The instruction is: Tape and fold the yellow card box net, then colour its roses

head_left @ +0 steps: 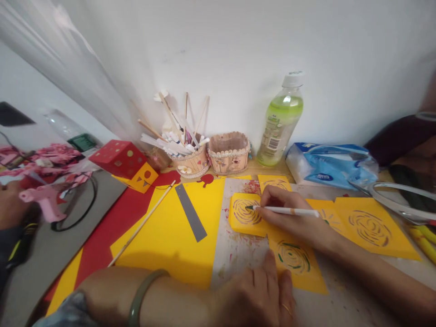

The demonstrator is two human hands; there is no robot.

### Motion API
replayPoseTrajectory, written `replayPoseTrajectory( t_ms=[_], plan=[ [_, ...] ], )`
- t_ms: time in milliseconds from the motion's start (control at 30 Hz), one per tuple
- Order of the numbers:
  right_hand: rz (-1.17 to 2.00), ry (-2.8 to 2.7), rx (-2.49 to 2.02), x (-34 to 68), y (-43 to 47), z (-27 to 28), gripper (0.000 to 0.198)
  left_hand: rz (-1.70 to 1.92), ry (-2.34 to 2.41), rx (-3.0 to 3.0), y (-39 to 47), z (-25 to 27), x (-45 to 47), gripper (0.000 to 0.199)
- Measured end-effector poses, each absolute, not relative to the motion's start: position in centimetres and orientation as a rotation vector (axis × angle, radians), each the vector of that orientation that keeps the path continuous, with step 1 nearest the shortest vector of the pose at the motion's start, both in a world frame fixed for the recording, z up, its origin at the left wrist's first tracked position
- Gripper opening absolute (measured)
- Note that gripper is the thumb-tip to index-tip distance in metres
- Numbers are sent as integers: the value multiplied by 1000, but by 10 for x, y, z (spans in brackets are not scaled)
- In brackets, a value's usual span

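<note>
My right hand [282, 209] is closed around a slim white marker [289, 211]. Its dark tip touches a yellow paper panel [247, 214] that bears rings of short purple dashes. That panel belongs to a folded yellow cutout with several square panels, including one with green and purple dashes [294, 258] and one at the right with a purple swirl [370, 228]. My left hand [255, 290], below a green bangle [145, 290], lies on the cutout's lower edge, fingers apart and partly bent; their undersides are hidden.
Yellow sheet [190, 213], grey strip [191, 212] and thin stick [143, 222] lie left. Behind stand a pen basket [190, 163], another basket [229, 154], a green drink bottle [281, 127] and tissues [330, 163]. Another person's hand [12, 204] is beside a pink glue gun [44, 202].
</note>
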State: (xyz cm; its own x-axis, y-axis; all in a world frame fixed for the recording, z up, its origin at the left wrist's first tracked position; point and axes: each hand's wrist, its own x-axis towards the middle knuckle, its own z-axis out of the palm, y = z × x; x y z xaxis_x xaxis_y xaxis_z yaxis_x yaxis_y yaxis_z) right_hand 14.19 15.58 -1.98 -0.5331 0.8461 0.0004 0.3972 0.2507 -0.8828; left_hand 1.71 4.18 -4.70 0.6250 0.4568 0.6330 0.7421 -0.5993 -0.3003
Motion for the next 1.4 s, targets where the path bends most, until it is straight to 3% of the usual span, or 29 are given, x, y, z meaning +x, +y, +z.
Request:
replayPoseTrajectory(
  t_ms=[1400],
  plan=[
    [1258, -1960, -1154, 142, 157, -18, 17, -698, -956, -2307, 43, -44, 18, 8]
  ],
)
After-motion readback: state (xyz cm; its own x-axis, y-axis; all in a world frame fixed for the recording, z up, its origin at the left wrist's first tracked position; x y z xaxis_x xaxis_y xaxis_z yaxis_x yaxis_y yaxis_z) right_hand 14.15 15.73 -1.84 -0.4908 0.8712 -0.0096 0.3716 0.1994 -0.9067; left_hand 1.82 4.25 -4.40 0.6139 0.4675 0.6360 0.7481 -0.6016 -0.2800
